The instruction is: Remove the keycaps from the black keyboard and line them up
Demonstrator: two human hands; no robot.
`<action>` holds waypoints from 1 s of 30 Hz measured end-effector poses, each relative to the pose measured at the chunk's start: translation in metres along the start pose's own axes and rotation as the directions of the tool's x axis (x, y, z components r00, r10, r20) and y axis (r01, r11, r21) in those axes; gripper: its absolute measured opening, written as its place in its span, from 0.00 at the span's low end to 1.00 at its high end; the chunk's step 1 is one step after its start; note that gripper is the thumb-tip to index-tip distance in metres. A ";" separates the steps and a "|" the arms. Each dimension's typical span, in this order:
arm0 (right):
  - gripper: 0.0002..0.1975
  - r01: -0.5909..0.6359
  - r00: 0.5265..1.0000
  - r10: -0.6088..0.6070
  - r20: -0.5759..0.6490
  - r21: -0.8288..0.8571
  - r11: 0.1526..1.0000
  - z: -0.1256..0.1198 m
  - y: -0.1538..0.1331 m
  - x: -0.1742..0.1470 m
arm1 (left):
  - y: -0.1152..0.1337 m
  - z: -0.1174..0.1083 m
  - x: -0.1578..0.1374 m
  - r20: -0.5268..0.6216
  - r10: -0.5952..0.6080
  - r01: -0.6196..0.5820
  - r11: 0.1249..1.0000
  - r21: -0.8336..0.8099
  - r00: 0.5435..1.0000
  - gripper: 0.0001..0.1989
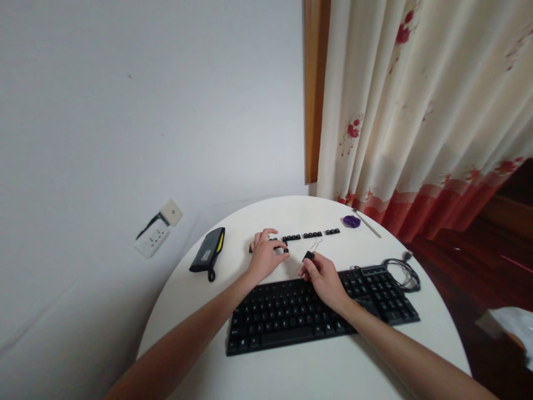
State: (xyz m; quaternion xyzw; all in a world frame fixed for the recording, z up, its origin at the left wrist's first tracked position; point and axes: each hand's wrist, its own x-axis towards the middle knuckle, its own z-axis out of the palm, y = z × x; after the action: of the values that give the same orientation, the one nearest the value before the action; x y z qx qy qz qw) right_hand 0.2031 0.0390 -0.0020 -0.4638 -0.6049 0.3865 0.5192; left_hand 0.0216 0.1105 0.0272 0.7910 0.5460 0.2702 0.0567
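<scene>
Soft, muted light; wall [150, 122] darkens lower left.

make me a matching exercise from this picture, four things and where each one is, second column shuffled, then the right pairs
1. long black plastic keyboard
2. crumpled purple bundle
3. flat dark case with a yellow patch
4. thin wire tool with a small black block

A. on the left side of the round white table
B. held in the right hand
C. running beneath the right forearm
D. beside a thin pale stick

Pairs: 1-C, 2-D, 3-A, 4-B
</scene>
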 end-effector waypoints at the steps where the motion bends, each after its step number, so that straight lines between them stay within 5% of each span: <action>1: 0.18 -0.003 1.000 0.003 0.000 -0.002 1.000 0.000 0.001 0.000 | 0.000 0.007 0.008 0.027 0.011 -0.011 1.000 0.011 1.000 0.07; 9: 0.16 -0.014 1.000 0.013 0.016 0.005 1.000 0.002 0.001 0.000 | 0.000 0.040 0.030 0.113 0.075 -0.080 0.996 0.044 0.991 0.06; 19: 0.17 -0.014 1.000 0.015 0.015 -0.015 1.000 0.002 0.003 -0.002 | -0.002 0.046 0.034 0.059 0.050 -0.055 0.995 0.083 0.997 0.25; 30: 0.17 -0.020 0.999 0.021 0.027 -0.032 0.999 0.002 0.004 -0.002 | -0.010 0.047 0.040 0.031 0.012 -0.015 0.993 0.116 0.999 0.29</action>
State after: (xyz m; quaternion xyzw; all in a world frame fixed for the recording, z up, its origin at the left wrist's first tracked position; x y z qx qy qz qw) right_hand 0.2018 0.0380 -0.0069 -0.4730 -0.6133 0.3882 0.4995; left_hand 0.0464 0.1599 -0.0014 0.8006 0.5545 0.2263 0.0172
